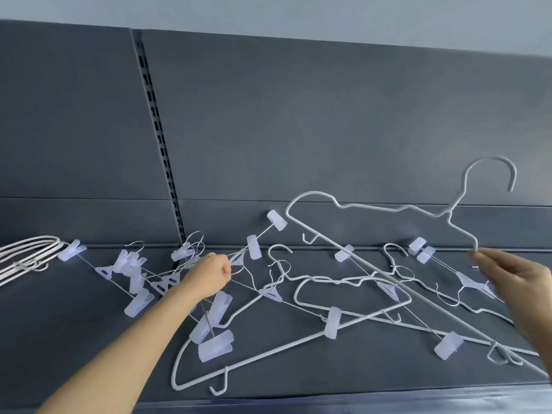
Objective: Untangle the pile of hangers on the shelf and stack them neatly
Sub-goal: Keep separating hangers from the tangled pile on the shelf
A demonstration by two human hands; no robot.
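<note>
A tangle of white wire hangers and thin metal clip hangers with pale translucent clips (331, 322) covers the dark grey shelf (74, 339). My right hand (516, 282) pinches one shoulder of a white wire hanger (388, 208) and holds it tilted up above the pile, hook at the upper right. My left hand (206, 277) grips the wire hook of a clip hanger (254, 246) in the middle of the tangle. A stack of white hangers (27, 255) lies flat at the far left edge.
The shelf's grey back panel (298, 115) rises behind the pile, with a slotted upright (158, 138) left of centre. The shelf's front lip (328, 404) runs along the bottom. Bare shelf surface lies at the front left.
</note>
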